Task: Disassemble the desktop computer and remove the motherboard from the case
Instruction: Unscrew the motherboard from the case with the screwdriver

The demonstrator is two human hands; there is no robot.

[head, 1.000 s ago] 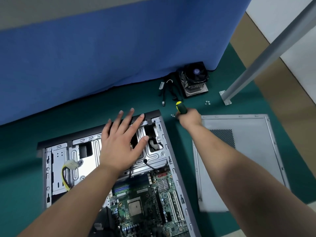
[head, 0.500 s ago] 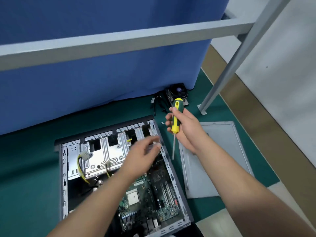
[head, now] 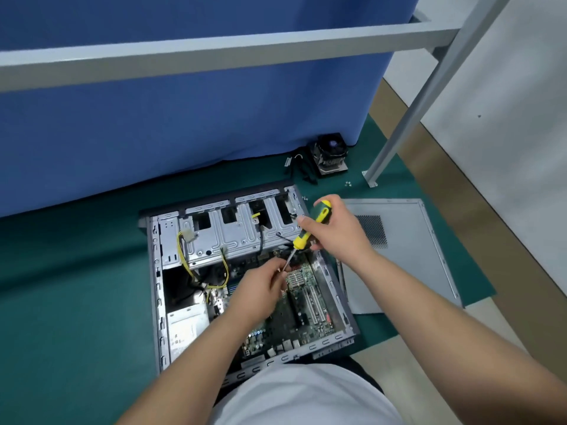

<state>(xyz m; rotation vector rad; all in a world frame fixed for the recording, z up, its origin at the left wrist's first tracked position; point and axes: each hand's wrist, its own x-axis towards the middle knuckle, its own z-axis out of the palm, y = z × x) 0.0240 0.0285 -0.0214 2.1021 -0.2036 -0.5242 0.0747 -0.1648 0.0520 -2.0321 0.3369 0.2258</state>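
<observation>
From the head camera, one open computer case lies on its side on the green mat, holding one green motherboard in its right half, one silver drive cage at the far end and one pale power supply at the near left. One grey side panel lies flat just right of the case, and one black cooler fan sits farther off against the blue curtain. The right hand grips one yellow-and-green screwdriver, tilted with its shaft pointing down toward the board. The left hand has curled fingers pinching the shaft near its tip.
</observation>
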